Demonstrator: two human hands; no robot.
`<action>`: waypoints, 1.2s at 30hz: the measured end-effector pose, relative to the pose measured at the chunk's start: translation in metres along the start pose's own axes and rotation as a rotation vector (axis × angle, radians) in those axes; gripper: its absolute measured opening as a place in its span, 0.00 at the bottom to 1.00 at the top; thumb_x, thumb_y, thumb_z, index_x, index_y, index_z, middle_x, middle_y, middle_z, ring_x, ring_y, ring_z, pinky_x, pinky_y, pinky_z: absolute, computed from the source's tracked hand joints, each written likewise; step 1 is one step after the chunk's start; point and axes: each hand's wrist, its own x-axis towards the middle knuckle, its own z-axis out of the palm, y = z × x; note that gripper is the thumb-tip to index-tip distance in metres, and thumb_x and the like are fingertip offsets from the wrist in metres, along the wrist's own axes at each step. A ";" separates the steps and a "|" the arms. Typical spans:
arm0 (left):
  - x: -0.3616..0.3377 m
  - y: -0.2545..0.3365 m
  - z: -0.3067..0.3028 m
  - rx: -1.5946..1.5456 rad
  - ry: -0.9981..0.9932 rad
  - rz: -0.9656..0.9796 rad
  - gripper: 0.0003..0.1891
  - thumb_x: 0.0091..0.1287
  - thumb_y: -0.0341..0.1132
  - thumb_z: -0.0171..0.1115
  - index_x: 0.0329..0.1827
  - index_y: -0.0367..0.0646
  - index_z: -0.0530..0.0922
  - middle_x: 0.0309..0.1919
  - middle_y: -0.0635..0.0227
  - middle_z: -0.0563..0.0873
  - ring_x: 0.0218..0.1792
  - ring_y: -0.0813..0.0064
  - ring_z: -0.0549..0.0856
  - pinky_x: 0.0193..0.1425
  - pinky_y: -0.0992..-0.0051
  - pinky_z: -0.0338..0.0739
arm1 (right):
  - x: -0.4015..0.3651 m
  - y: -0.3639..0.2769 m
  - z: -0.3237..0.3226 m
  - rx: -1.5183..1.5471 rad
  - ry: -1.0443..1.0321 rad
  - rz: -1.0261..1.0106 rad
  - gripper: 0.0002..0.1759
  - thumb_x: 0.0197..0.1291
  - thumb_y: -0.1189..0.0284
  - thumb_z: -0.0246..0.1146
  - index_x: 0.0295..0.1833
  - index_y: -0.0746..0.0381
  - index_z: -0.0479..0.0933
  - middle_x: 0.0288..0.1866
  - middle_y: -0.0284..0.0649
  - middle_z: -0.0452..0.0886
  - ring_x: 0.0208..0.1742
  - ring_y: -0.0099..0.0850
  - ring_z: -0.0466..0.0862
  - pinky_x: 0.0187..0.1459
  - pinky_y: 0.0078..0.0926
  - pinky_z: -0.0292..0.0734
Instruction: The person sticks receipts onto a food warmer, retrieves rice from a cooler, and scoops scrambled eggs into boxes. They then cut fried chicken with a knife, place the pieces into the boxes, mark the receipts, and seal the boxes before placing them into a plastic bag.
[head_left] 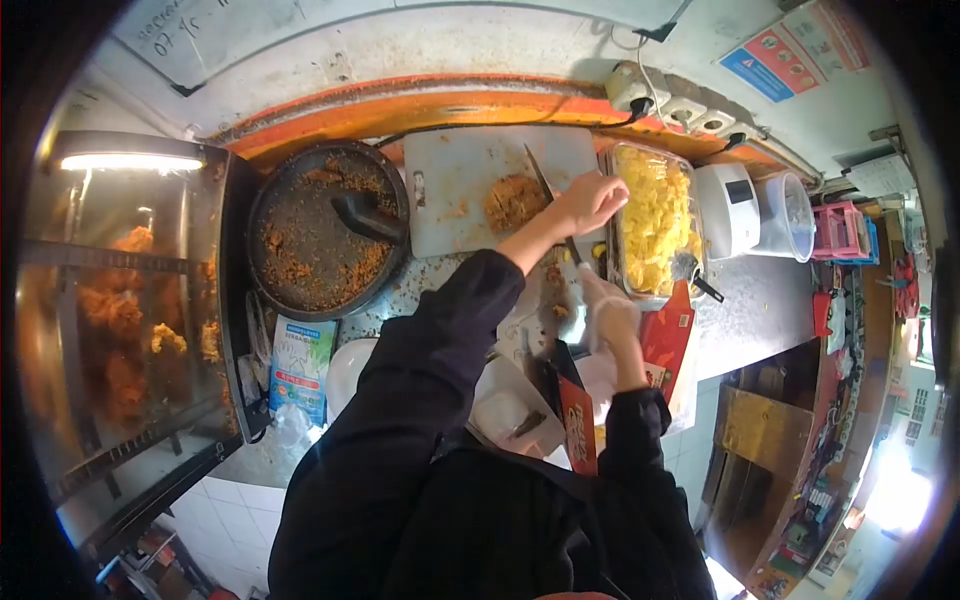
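Note:
My left hand (594, 203) is bare, its fingers curled together beside the left rim of a clear container (607, 225) of yellow food (650, 220). Whatever it might pinch is hidden. A knife (538, 172) lies slanted on the grey-white cutting board (450, 165), passing under my left wrist. Its dark handle end is close to the fingertips of my right hand (612, 312), which wears a thin clear plastic glove. The right fingers are blurred; I cannot tell what they hold. Red-and-black boxes (577, 425) stand around my right wrist. A flattened brown fried piece (512, 203) rests on the board.
A dark stone mortar (265, 200) with a pestle (368, 218) and crumbs stands left of the board. Further left is a lit glass case (60, 290) of fried food. A white appliance (727, 205) and a clear bucket (783, 215) stand at the right.

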 end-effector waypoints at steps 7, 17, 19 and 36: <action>-0.040 0.112 -0.117 0.055 0.347 0.226 0.06 0.65 0.33 0.55 0.38 0.42 0.79 0.29 0.66 0.81 0.29 0.74 0.79 0.35 0.75 0.72 | 0.006 -0.005 -0.033 -0.444 -0.062 -0.036 0.20 0.61 0.63 0.51 0.55 0.60 0.72 0.47 0.47 0.79 0.50 0.40 0.78 0.50 0.37 0.73; -0.228 0.232 -0.265 0.363 0.720 -0.171 0.09 0.67 0.30 0.51 0.41 0.33 0.76 0.34 0.63 0.78 0.28 0.82 0.75 0.34 0.83 0.69 | 0.041 -0.122 -0.102 0.052 0.129 -0.026 0.44 0.45 0.41 0.62 0.58 0.65 0.67 0.53 0.52 0.75 0.58 0.43 0.73 0.57 0.34 0.67; -0.266 0.228 -0.262 0.372 0.741 -0.239 0.08 0.67 0.30 0.51 0.41 0.34 0.76 0.33 0.65 0.78 0.28 0.82 0.74 0.35 0.84 0.68 | 0.084 -0.125 -0.069 0.051 0.105 -0.079 0.47 0.45 0.39 0.61 0.62 0.65 0.64 0.57 0.53 0.73 0.61 0.43 0.71 0.59 0.36 0.65; -0.308 0.294 -0.163 0.236 0.436 -0.608 0.15 0.55 0.27 0.62 0.47 0.43 0.79 0.37 0.67 0.79 0.22 0.82 0.75 0.29 0.84 0.70 | 0.156 -0.117 -0.004 0.099 0.237 -0.155 0.26 0.49 0.67 0.62 0.55 0.62 0.70 0.53 0.48 0.75 0.52 0.41 0.77 0.50 0.33 0.75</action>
